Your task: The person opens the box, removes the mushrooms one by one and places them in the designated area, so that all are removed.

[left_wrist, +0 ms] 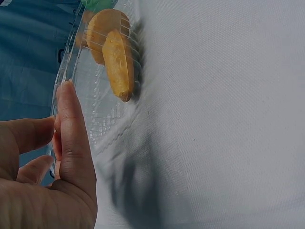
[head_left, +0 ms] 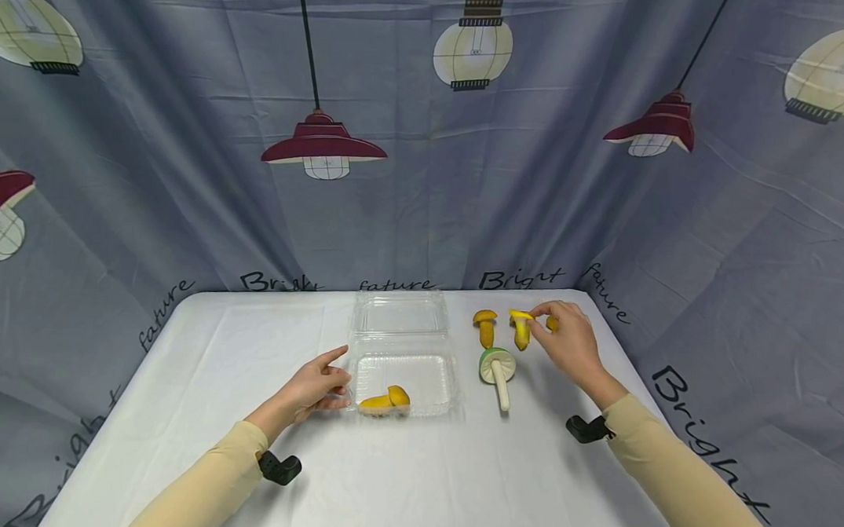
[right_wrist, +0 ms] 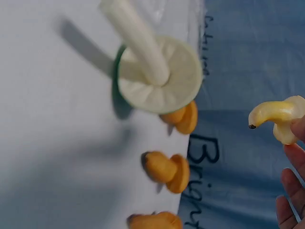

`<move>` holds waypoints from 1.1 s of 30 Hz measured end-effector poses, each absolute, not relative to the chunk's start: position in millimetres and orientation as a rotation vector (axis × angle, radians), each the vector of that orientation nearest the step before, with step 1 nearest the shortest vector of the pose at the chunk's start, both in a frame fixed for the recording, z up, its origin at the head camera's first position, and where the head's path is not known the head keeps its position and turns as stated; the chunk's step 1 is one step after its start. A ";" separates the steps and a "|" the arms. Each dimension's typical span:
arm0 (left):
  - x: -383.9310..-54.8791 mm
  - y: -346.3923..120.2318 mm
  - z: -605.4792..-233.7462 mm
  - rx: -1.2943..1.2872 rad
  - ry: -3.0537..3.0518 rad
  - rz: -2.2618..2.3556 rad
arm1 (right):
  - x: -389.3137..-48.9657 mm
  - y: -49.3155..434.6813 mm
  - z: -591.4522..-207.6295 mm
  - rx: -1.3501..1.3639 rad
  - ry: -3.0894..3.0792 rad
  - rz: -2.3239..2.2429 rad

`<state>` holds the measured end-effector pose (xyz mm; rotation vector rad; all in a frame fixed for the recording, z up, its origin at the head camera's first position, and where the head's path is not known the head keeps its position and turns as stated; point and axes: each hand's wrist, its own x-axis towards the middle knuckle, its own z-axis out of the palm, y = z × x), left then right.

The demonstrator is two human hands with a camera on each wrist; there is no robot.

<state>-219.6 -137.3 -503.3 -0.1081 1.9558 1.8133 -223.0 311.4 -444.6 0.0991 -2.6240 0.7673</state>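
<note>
My right hand [head_left: 568,344] pinches a yellow toy mushroom [right_wrist: 272,113] by its cap, held up above the back right of the white table. Beside it an orange mushroom [head_left: 485,327] lies on the cloth; another [head_left: 552,323] is partly hidden by the hand. Nearer me lies a green-capped mushroom [head_left: 497,369] with a long white stem, pale underside showing. My left hand [head_left: 315,385] is at the left edge of an open clear plastic clamshell box [head_left: 424,381], its fingers mostly extended against the wall. Inside the box's front lies a yellow-orange mushroom [left_wrist: 117,62].
The box's hinged lid [head_left: 402,315] lies folded back toward the table's far edge. A white cloth covers the table [head_left: 398,482]. Grey-blue curtains [head_left: 410,216] printed with lamps hang behind and at both sides.
</note>
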 end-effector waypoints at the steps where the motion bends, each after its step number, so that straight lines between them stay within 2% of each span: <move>1: -219.6 -137.4 -503.6 -0.109 1.954 1.814 | -222.7 314.0 -446.4 0.092 -2.624 0.763; 23: -221.1 -137.2 -504.5 -0.150 1.952 1.805 | -214.2 349.0 -501.3 -0.087 -2.704 0.945; 33: -221.3 -137.5 -505.4 -0.138 1.945 1.812 | -207.5 349.9 -523.8 -0.132 -2.762 1.044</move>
